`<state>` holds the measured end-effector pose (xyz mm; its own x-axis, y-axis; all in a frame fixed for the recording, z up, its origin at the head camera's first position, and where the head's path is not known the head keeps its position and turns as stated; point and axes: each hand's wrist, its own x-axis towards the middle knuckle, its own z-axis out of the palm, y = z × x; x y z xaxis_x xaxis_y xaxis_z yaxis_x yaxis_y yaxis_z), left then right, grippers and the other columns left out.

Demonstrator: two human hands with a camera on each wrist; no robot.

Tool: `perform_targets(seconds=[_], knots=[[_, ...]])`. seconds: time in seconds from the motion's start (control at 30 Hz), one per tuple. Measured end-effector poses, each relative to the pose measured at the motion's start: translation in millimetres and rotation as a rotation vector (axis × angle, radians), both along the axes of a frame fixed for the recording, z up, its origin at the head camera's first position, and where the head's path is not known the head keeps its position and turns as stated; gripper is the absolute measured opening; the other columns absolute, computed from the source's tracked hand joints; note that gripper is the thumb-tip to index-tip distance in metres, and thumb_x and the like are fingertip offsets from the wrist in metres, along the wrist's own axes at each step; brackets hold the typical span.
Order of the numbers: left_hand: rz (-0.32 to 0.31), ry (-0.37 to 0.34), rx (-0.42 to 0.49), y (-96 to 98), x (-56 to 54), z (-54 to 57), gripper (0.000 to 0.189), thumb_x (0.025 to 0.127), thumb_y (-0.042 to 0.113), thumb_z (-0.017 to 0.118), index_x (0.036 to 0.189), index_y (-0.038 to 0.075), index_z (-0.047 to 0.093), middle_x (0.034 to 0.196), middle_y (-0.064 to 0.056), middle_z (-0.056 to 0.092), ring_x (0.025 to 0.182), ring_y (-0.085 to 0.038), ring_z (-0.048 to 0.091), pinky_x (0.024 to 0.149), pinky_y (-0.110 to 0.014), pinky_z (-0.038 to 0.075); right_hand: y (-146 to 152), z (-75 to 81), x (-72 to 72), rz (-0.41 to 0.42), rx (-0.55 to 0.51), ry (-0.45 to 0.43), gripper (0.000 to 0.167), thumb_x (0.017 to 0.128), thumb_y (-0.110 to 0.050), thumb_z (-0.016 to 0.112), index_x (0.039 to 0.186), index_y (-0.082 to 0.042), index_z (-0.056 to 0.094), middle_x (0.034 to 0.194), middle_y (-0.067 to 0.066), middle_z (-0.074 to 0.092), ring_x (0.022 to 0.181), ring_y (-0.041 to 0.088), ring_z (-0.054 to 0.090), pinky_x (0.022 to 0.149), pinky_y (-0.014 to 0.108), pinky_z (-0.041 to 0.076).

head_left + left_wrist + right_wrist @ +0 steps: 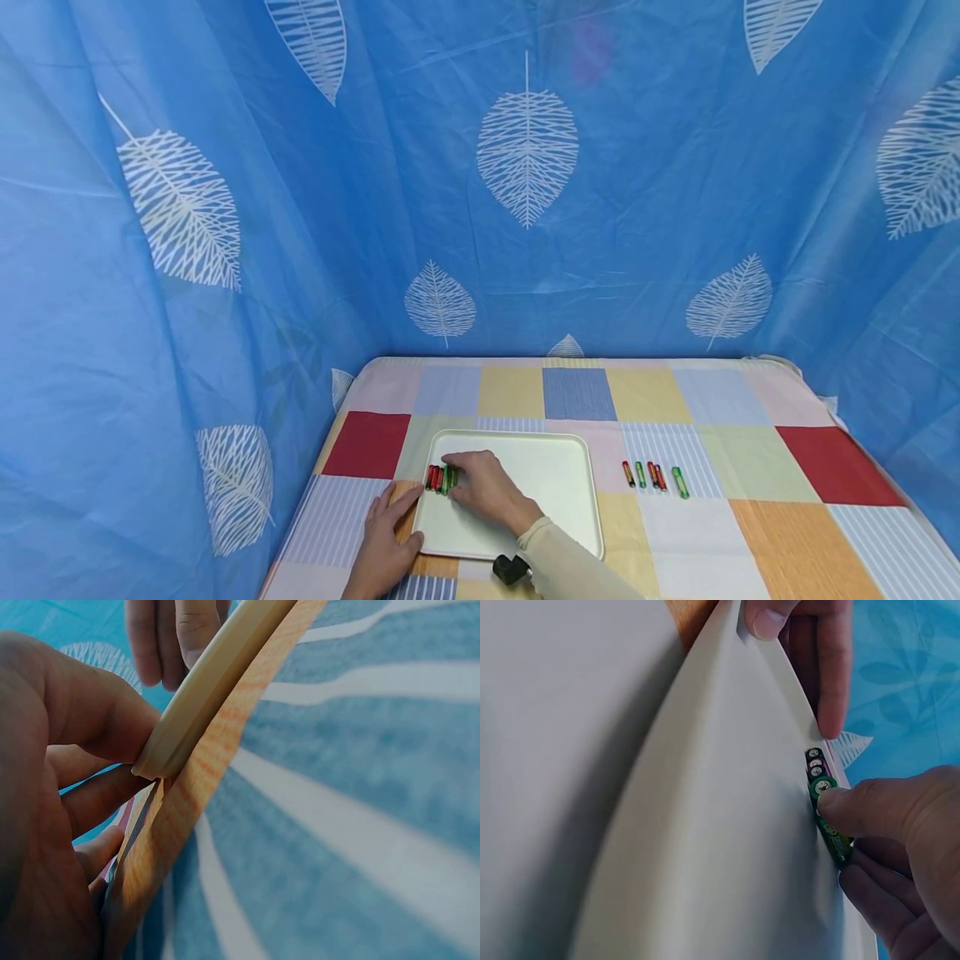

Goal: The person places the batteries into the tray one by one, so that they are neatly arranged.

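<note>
Pinching a green battery [835, 838] in a nearly closed right hand [487, 492], beside batteries [438, 479] lined along the left edge of a tray [555, 508], bracing it with a loosely spread left hand [386, 542], ideally keeping ends aligned.

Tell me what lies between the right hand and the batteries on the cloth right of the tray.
Head view: from the right hand to those batteries, bare white tray including its rim, then a strip of patchwork cloth.
</note>
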<state>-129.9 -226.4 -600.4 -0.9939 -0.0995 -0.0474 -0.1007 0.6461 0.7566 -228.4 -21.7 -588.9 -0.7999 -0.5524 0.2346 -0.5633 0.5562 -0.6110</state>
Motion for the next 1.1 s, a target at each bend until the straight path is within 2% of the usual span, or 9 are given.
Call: perform_targets(seconds=[0.17, 0.4, 0.6, 0.93, 1.1], knots=[[-0.001, -0.001, 0.0, 0.1, 0.0, 0.3, 0.07, 0.08, 0.001, 0.077, 0.149, 0.013, 0.069, 0.167, -0.035, 0.041, 0.16, -0.06, 0.024, 0.128, -0.081, 0.01, 0.5, 0.1, 1.0, -0.01, -0.01, -0.004, 0.05, 0.086, -0.007, 0.086, 0.135, -0.005, 0.076, 0.133, 0.008, 0.079, 0.124, 0.02, 0.075, 0.107, 0.036, 0.061], [0.005, -0.01, -0.011, 0.5, 0.5, 0.1, 0.07, 0.08, 0.002, 0.078, 0.148, 0.014, 0.069, 0.168, -0.036, 0.038, 0.159, -0.063, 0.023, 0.127, -0.083, 0.013, 3.0, 1.4, 1.3, -0.005, -0.017, -0.016, 0.05, 0.086, -0.009, 0.086, 0.135, -0.005, 0.076, 0.132, 0.007, 0.08, 0.121, 0.017, 0.075, 0.105, 0.035, 0.062], [0.01, -0.013, -0.013, 1.5, 1.6, 1.6, 0.07, 0.08, 0.002, 0.078, 0.149, 0.015, 0.069, 0.168, -0.036, 0.038, 0.158, -0.064, 0.023, 0.126, -0.084, 0.014, 13.1, 3.8, -1.2, 0.032, -0.056, -0.011, 0.052, 0.087, -0.015, 0.088, 0.136, -0.003, 0.076, 0.133, 0.008, 0.079, 0.123, 0.021, 0.076, 0.106, 0.035, 0.062], [0.007, 0.003, -0.001, 0.1, 1.3, 1.9, 0.07, 0.08, 0.001, 0.077, 0.148, 0.013, 0.069, 0.167, -0.035, 0.041, 0.16, -0.061, 0.023, 0.129, -0.081, 0.01, 41.4, 20.7, -9.9, 0.055, -0.078, -0.159, 0.056, 0.09, -0.027, 0.091, 0.14, -0.008, 0.075, 0.138, 0.005, 0.077, 0.122, 0.027, 0.077, 0.105, 0.036, 0.063], [-0.004, 0.028, 0.02, 0.1, 1.7, 1.5, 0.071, 0.078, 0.0, 0.077, 0.147, 0.012, 0.07, 0.164, -0.033, 0.047, 0.16, -0.059, 0.024, 0.13, -0.079, 0.009, 57.6, 24.7, -13.5, 0.067, -0.093, -0.228, 0.057, 0.091, -0.031, 0.09, 0.141, -0.008, 0.074, 0.139, 0.005, 0.077, 0.123, 0.031, 0.077, 0.105, 0.039, 0.063]])
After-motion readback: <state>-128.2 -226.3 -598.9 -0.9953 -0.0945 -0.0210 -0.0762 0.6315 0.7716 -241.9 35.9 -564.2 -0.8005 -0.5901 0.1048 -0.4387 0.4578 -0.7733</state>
